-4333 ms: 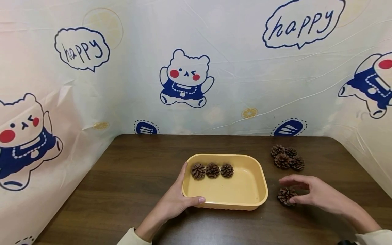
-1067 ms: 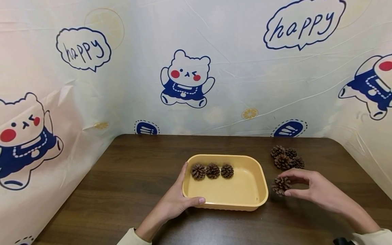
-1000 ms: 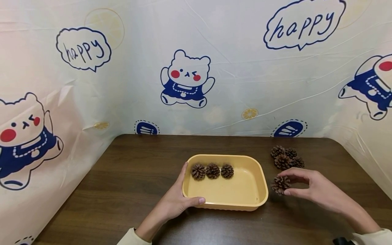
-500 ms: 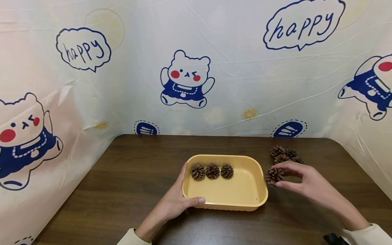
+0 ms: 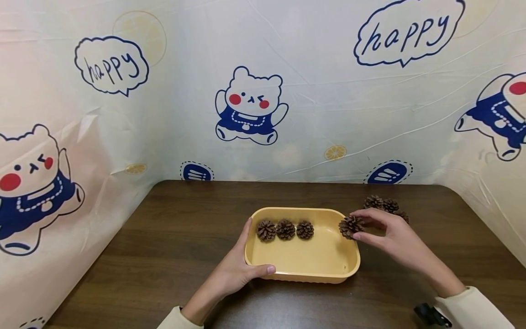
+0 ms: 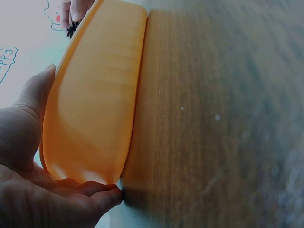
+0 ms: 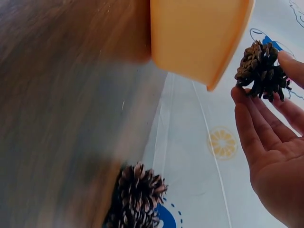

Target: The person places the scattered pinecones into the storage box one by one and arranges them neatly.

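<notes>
A yellow plastic basin [image 5: 304,260] with rounded corners stands on the table, with three pine cones [image 5: 285,229] in a row along its back wall. My left hand [image 5: 238,269] holds its left end, thumb over the front rim; in the left wrist view the fingers [image 6: 102,197] curl against the outer wall. Over the basin's right rim, my right hand [image 5: 390,233] pinches another pine cone [image 5: 350,226] between thumb and fingertips. The right wrist view has this pine cone [image 7: 261,71] raised above the rim's level, its scales spread.
Several loose pine cones [image 5: 374,202] lie clustered on the back right of the wooden table [image 5: 197,214], partly hidden behind my right hand. A printed cloth [image 5: 320,100] with bear drawings hangs around the table's back and sides. A black strap [image 5: 431,315] shows by the right sleeve.
My right hand has taken hold of the pine cone beside the basin, lifted it and carried it leftward over the right rim. The left hand and the basin have stayed put.
</notes>
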`<state>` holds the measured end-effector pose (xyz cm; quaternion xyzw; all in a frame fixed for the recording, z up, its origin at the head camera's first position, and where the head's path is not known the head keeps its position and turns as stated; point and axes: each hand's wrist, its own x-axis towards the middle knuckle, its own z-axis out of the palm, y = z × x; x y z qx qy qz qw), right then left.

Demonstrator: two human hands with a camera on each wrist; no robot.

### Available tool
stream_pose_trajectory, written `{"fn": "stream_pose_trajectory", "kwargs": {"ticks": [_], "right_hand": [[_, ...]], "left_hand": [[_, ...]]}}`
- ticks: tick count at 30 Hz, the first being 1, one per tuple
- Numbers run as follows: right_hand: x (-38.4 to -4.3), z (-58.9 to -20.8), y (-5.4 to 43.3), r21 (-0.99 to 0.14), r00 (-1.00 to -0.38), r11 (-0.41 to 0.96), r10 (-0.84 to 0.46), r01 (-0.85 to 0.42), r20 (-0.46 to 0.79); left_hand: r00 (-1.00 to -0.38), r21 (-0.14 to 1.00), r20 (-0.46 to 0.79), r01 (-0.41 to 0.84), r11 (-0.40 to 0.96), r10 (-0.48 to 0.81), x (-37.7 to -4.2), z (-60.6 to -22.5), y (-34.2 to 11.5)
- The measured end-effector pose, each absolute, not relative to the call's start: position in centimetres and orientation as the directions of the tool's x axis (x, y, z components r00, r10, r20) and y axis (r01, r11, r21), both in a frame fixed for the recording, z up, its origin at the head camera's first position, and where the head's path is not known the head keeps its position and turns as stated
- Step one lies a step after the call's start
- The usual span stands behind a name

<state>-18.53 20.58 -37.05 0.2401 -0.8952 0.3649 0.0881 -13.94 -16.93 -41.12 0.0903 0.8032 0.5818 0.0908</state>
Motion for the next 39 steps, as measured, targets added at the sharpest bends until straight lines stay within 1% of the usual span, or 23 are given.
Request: {"fn": "stream_pose_trajectory", "kwargs": {"ticks": [4,11,18,27,39], "right_hand": [[-19.1,-37.4,19.8,-0.611,-0.869,0.618,-0.364,-0.495,0.336],[-19.8,-37.7,18.5,-0.571,-0.868,0.654,-0.352,-0.496,0.350],[-20.2,-38.1,17.8,-0.595,-0.874,0.640,-0.352,-0.486,0.334],[-20.7,-38.5,17.4,-0.592,-0.883,0.656,-0.351,-0.469,0.312],[-21.4,-39.4,16.6,-0.568,-0.859,0.645,-0.400,-0.512,0.320]], "left_hand": [[-0.967,0.952,-0.040,0.039,0.303,0.252,-13.8,-41.0,-16.9],[-0.968,0.951,-0.049,0.031,0.306,0.247,-13.8,-41.0,-17.0],[-0.966,0.957,-0.050,0.027,0.288,0.255,-13.8,-41.0,-17.0],[-0.969,0.950,-0.055,0.023,0.311,0.240,-13.8,-41.0,-17.0],[-0.972,0.944,-0.055,0.025,0.329,0.230,-13.7,-40.9,-16.9]]}}
